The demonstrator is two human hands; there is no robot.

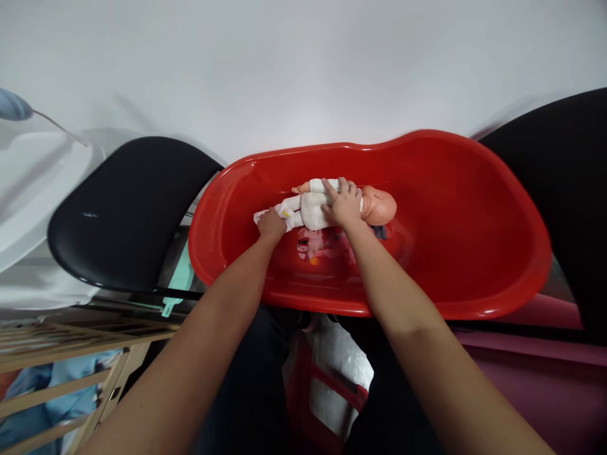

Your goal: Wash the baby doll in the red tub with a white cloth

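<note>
Broadly, I see a white wall (pixel 303 76) filling the view beyond the tub. The red tub (pixel 478 215) itself spans the middle, wider at its right end. A black chair (pixel 118 208) shows just left of the tub, and more black furniture (pixel 569 164) stands at the tub's right end. Below and left of the tub I make out wooden rails (pixel 61 380) with blue cloth (pixel 73 376) behind them.

Inside the tub, on its floor left of the middle, lies the doll (pixel 317 210), dressed in white, head toward the tub's wide end and feet toward the narrow one. One doll arm stretches along the tub's far side. Colourful pictures (pixel 310 246) mark the tub floor on the doll's near side.

My right hand (pixel 345 202) lies spread across the doll's upper chest, fingers apart and pressed to the clothing, not wrapped around it. My left hand (pixel 272 225) is curled in around the doll's lower legs, nearer the tub's left end; its fingertips are hidden, so I cannot tell how tight the hold is.
</note>
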